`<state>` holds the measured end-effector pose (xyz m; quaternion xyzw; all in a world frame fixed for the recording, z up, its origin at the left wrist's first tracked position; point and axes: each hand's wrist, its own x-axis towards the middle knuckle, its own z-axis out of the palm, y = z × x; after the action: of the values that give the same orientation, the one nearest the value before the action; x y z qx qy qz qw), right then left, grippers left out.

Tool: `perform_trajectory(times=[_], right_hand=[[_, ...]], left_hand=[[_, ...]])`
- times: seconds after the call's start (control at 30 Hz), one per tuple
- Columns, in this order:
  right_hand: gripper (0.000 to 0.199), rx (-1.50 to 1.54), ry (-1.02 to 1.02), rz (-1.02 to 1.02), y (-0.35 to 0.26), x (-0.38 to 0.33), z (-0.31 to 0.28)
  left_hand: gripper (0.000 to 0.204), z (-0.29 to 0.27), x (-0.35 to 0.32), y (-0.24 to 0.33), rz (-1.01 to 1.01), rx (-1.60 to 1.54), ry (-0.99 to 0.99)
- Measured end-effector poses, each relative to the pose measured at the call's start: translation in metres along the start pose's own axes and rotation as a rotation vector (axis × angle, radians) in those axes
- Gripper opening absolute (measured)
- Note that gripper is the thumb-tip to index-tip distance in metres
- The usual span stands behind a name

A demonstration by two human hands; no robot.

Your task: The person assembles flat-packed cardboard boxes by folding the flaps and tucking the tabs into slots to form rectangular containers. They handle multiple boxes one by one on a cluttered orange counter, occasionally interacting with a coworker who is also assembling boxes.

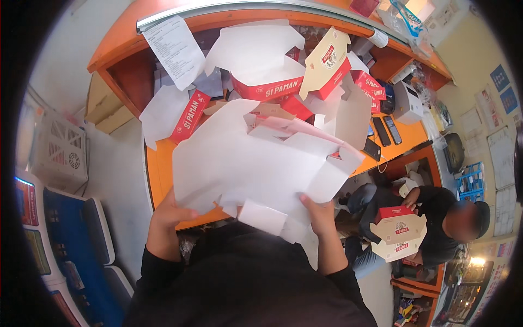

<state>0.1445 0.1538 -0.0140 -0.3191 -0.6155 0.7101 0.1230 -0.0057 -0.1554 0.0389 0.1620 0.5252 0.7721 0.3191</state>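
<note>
A large, partly folded cardboard food box [234,158] with its white inner side up spreads over the table in front of me. My left hand [170,211] grips its near left edge, the fingers mostly hidden beneath the board. On the right, my right hand [320,213] pinches the near edge with the thumb on top. Small white flaps [262,218] stick up along the near side between my hands, and more flaps stand up at its far right. Behind it lie an opened red box [267,87], a cream-and-red box [327,68] and another red-sided box [189,115].
Several phones [383,131] lie on the orange table [159,169] at right. A printed paper slip [174,52] hangs at the far left. A seated co-worker [436,223] at right holds a cream-and-red box [400,231]. Blue-seated machines [71,240] stand at left.
</note>
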Motion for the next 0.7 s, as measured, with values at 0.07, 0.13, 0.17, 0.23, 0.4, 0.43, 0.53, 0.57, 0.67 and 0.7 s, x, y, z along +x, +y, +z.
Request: perform_trajectory(times=[0.07, 0.13, 0.17, 0.23, 0.4, 0.43, 0.53, 0.57, 0.67, 0.7], right_hand=[[0.04, 0.234, -0.139, -0.02, 0.001, -0.003, -0.006], [0.04, 0.154, -0.078, -0.012, -0.002, 0.005, -0.007], [0.04, 0.115, -0.047, -0.007, -0.005, 0.009, -0.006], [0.038, 0.049, 0.034, -0.172, -0.015, 0.011, 0.006], [0.035, -0.071, -0.007, -0.194, -0.019, 0.011, 0.008], [0.035, -0.059, -0.043, -0.153, -0.022, 0.009, 0.008], [0.034, -0.135, -0.042, -0.152, -0.02, 0.006, 0.011], [0.034, -0.179, -0.024, -0.172, -0.018, 0.005, 0.013], [0.029, -0.154, 0.005, -0.272, -0.016, 0.001, 0.017], [0.028, -0.121, 0.027, -0.246, -0.017, 0.001, 0.016]], left_hand=[[0.082, 0.013, -0.006, 0.008, -0.059, -0.442, -0.047], [0.083, 0.0, -0.006, 0.003, -0.058, -0.391, 0.024], [0.081, -0.005, -0.005, 0.006, -0.105, -0.316, 0.053], [0.077, -0.006, -0.002, 0.008, -0.14, -0.307, 0.059], [0.073, -0.022, -0.001, -0.007, -0.104, -0.493, 0.053], [0.074, -0.022, 0.0, -0.008, -0.068, -0.521, 0.022], [0.075, -0.014, 0.003, -0.013, -0.002, -0.508, -0.021], [0.075, -0.012, 0.003, -0.021, -0.004, -0.438, 0.002], [0.076, -0.019, 0.003, -0.032, -0.024, -0.387, 0.023], [0.077, -0.022, 0.004, -0.032, -0.035, -0.395, 0.017]])
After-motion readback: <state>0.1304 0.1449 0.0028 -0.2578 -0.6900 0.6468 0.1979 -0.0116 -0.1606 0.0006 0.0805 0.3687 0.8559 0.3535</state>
